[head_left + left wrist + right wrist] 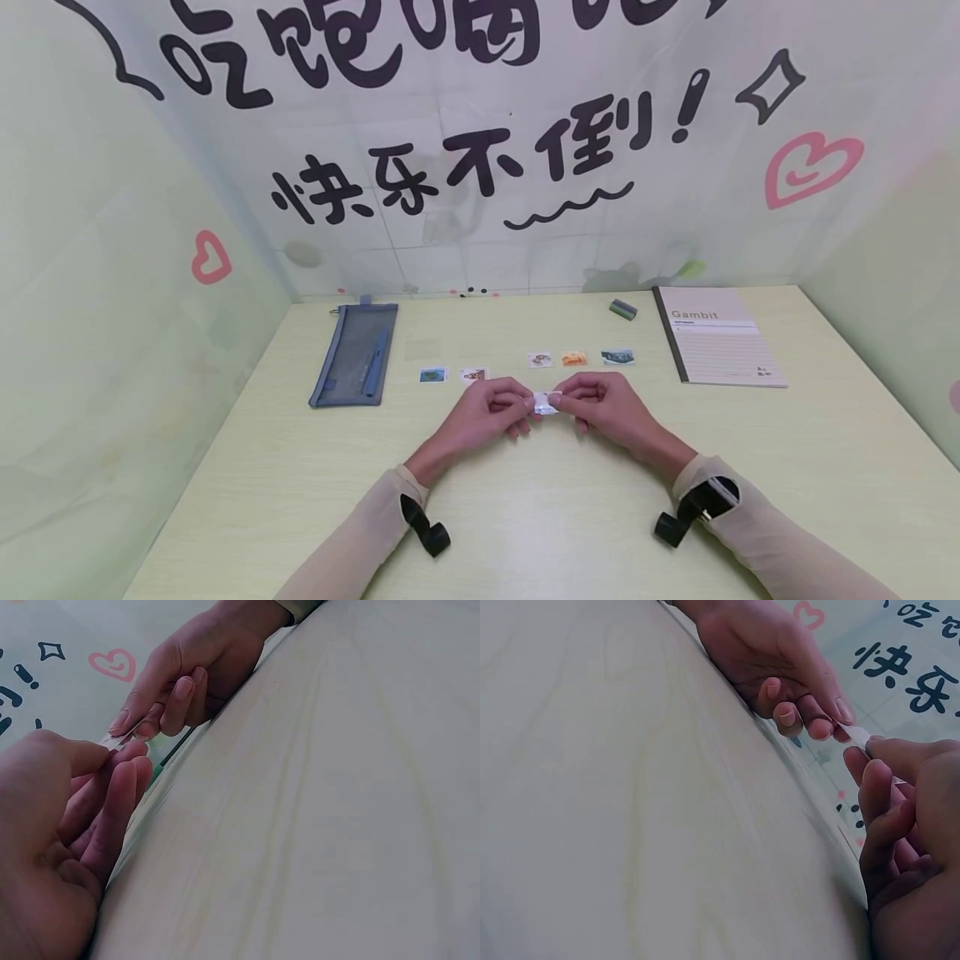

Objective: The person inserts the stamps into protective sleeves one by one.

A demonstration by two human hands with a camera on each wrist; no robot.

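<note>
Between my two hands is a small whitish stamp (543, 403), held above the middle of the table. My left hand (491, 410) pinches its left edge between thumb and fingers. The right hand (611, 410) pinches the opposite edge, thumb on top. In the right wrist view the stamp (855, 733) appears as a thin white slip spanning both sets of fingertips. Just beyond the hands lie a blue-green stamp (432, 375) and a stamp with a reddish-brown figure (474, 374), the latter close to my left knuckles.
Farther back, a pale stamp (539, 359), an orange stamp (574, 358) and a blue-grey stamp (618, 357) form a row. A blue mesh pencil pouch (348, 358) lies left. At right are a notebook (720, 342) and a small dark striped cylinder (623, 309).
</note>
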